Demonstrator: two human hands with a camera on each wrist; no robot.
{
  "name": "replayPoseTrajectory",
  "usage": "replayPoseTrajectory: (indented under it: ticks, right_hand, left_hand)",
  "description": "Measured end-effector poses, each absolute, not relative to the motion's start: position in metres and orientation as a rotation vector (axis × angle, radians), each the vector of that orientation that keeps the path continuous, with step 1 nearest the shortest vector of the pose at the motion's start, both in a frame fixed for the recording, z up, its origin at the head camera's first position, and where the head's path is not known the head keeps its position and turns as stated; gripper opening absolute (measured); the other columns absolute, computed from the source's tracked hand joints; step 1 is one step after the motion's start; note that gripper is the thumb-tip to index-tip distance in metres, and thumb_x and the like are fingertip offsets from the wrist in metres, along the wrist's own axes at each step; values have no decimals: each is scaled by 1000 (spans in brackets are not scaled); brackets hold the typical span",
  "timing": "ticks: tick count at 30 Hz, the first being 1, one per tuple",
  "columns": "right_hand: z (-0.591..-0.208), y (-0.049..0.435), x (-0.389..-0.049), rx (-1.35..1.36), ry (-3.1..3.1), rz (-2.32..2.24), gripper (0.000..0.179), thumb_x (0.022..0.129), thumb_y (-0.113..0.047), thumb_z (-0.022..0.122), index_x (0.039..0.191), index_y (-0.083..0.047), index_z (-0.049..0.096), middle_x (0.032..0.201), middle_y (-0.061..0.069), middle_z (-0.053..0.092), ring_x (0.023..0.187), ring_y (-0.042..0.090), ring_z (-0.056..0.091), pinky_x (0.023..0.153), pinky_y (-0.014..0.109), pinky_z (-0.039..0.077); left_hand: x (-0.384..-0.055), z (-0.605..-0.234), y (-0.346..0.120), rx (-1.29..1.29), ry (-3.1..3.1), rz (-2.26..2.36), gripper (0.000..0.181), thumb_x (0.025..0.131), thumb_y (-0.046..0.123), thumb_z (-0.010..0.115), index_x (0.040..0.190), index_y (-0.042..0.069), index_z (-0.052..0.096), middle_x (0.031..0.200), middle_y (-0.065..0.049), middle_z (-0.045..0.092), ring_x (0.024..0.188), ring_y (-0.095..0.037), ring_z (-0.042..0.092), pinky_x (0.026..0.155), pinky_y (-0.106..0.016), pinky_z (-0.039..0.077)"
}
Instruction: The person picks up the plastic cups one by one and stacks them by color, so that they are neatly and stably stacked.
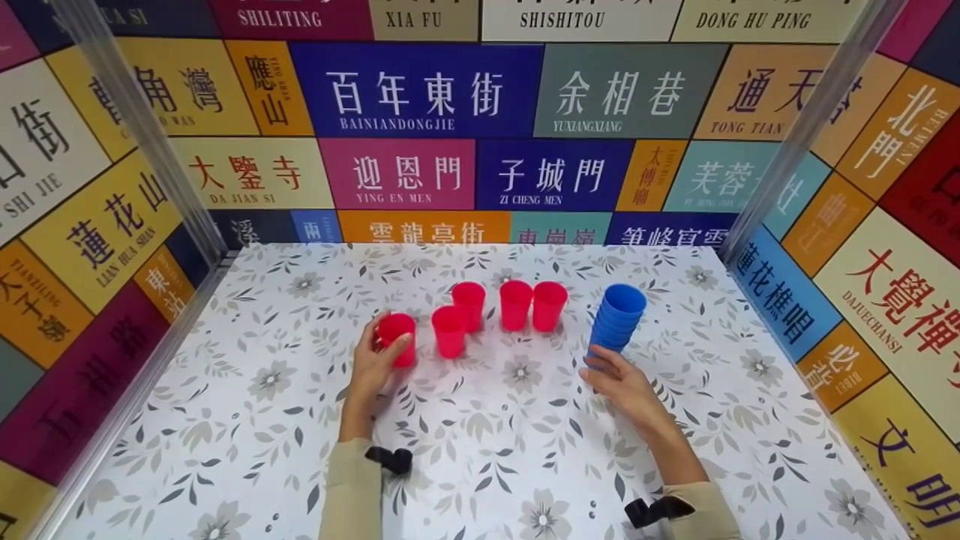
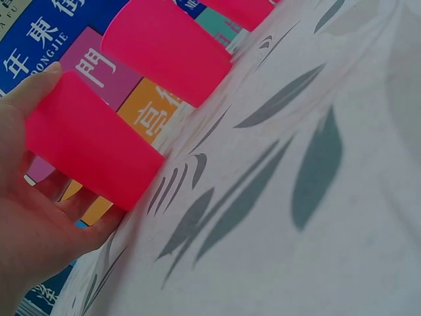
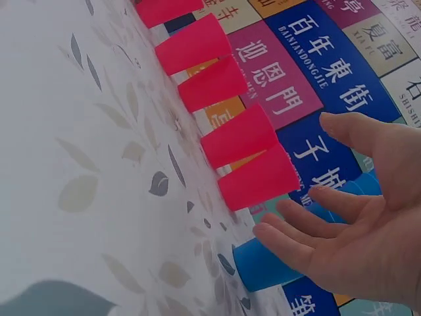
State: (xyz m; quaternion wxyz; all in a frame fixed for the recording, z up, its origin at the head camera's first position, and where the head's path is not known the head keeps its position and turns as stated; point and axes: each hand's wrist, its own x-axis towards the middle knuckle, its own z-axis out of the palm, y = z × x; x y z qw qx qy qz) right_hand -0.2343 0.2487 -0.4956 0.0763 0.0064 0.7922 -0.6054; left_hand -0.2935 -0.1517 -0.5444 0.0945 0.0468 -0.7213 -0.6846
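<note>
In the head view my left hand (image 1: 375, 361) holds the leftmost red cup (image 1: 400, 346), thumb near the rim and fingers round the far side. The left wrist view has this red cup (image 2: 92, 141) upright with its base at the tabletop. Just to its right stand a second red cup (image 1: 449, 334) and, behind that, a third (image 1: 469, 304). My right hand (image 1: 619, 382) is beside a stack of nested blue cups (image 1: 616, 319), fingers loosely extended. From the right wrist, the fingers overlap the blue stack (image 3: 266, 263), thumb held well apart.
Two more red cups, one (image 1: 515, 306) beside the other (image 1: 550, 307), stand side by side between the left group and the blue stack. A floral-patterned white cloth (image 1: 480, 442) covers the table. Panels with printed signs (image 1: 416, 90) wall the back and sides.
</note>
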Motion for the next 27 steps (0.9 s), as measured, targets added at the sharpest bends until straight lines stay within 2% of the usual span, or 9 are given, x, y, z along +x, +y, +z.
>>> replayPoseTrajectory:
  ticks: [5,8,13,19,22,27]
  right_hand:
    - [-495,235,-239,0,2377,-1874,64,99,-18,63,154,-5,34,154,23,44,142,36,46,116,42,41]
    - [-494,226,-244,-27,2395,-1913,66,98,-15,64,155,-4,32,156,24,41,145,38,40,118,48,36]
    - [-494,212,-253,-27,2419,-2012,70,97,-13,65,156,-4,29,158,23,36,149,39,34,119,49,34]
    - [-494,197,-268,47,2401,-2122,71,97,-11,63,157,-3,25,160,22,33,151,38,30,121,49,31]
    - [-491,190,-275,95,2418,-2112,73,99,-19,63,158,-3,23,161,22,31,152,37,29,122,49,29]
    - [-486,182,-286,168,2466,-2046,79,98,-31,63,159,-7,20,164,19,27,153,35,26,123,49,29]
  left_hand:
    - [-293,-544,-152,160,-2163,-2038,66,92,23,73,150,18,44,142,-18,53,130,-31,54,98,-27,49]
    - [-293,-544,-153,171,-2176,-2042,68,91,26,74,151,18,42,143,-17,53,130,-30,54,102,-33,49]
    - [-293,-544,-154,167,-2188,-2054,69,91,28,74,151,20,42,145,-15,51,131,-30,53,105,-37,49]
    - [-291,-543,-153,181,-2196,-2050,67,91,29,74,151,24,42,145,-16,51,133,-30,52,106,-37,48]
    - [-291,-542,-152,194,-2193,-2044,66,91,30,74,149,26,44,145,-13,51,132,-29,52,105,-39,50]
    - [-291,-542,-152,203,-2188,-2030,66,90,28,75,149,24,44,145,-13,51,130,-29,52,105,-42,50]
